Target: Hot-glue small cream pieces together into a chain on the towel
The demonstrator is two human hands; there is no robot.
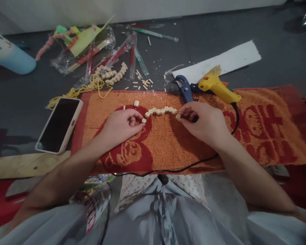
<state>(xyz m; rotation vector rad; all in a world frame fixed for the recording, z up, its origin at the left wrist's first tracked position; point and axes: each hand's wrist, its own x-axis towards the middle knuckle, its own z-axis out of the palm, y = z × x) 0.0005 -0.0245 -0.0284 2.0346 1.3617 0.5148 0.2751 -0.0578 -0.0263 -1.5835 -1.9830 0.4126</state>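
An arched chain of small, pale, flower-shaped wooden stick clusters (160,111) lies over the orange towel (165,146). At the chain's left end, my left hand (123,124) is closed in a pinch, thumb and fingertips on an end cluster. My right hand (205,120) pinches the cluster at the right end in the same way. Whether each end cluster is joined to the rest cannot be made out. A separate short bundle of pale sticks (136,103) sits on the towel just beyond my left hand. Blue-handled cutters (185,89) lie just beyond my right hand.
A yellow glue gun (216,86) rests at the towel's far edge, its black cord (188,167) running across the front. Behind are a white board (234,59), wrapped chopsticks (112,56), yellow cord (73,92) and cut stick bits (146,83). A phone (58,125) lies left.
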